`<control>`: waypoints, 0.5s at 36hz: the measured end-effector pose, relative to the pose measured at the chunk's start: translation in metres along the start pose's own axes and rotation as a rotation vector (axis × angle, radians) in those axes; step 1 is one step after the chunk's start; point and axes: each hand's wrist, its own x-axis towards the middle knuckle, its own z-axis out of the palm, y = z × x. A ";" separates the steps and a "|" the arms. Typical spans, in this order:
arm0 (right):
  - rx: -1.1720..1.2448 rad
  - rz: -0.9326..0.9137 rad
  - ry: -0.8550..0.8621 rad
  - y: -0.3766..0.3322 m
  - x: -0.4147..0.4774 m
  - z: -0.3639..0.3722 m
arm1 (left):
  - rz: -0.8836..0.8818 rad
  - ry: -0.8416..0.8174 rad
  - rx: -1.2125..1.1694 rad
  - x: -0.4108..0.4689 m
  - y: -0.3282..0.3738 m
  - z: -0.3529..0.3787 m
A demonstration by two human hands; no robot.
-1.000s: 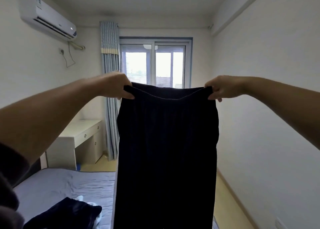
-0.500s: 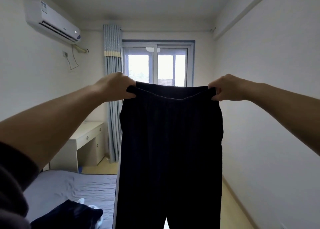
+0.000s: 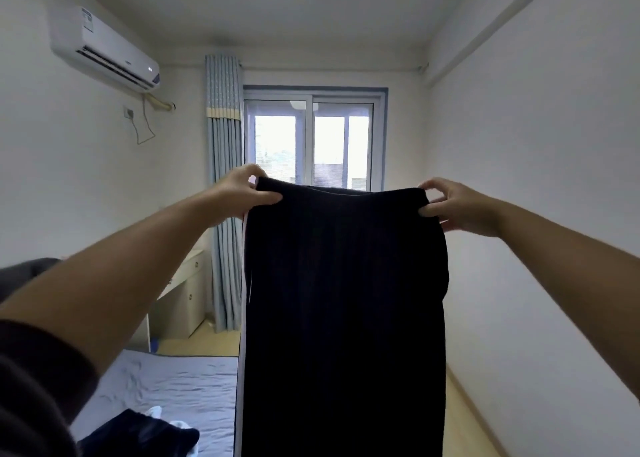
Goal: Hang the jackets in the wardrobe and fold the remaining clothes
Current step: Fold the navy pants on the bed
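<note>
Dark heap of clothes [image 3: 138, 436], low and left of the window [image 3: 311, 138]. Gripped one waistband corner with the left hand [image 3: 239, 195], fingers and thumb curled round it, just below the window. Held the black trousers [image 3: 343, 301] hanging straight down before the window. Pinched the other corner with the right hand [image 3: 464, 211], below the window's right edge.

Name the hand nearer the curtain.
Left. The left hand grips the trousers at the waistband corner in front of the curtain; the right hand grips the opposite corner, toward the right wall.
</note>
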 end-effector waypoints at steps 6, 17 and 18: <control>0.315 0.192 0.164 0.021 -0.002 0.048 | -0.342 0.240 -0.308 -0.008 -0.026 0.040; 0.299 0.035 0.277 0.043 -0.047 0.155 | -0.233 0.128 -0.595 -0.098 -0.026 0.137; 0.277 0.017 0.281 0.044 -0.051 0.163 | -0.220 0.098 -0.590 -0.106 -0.025 0.143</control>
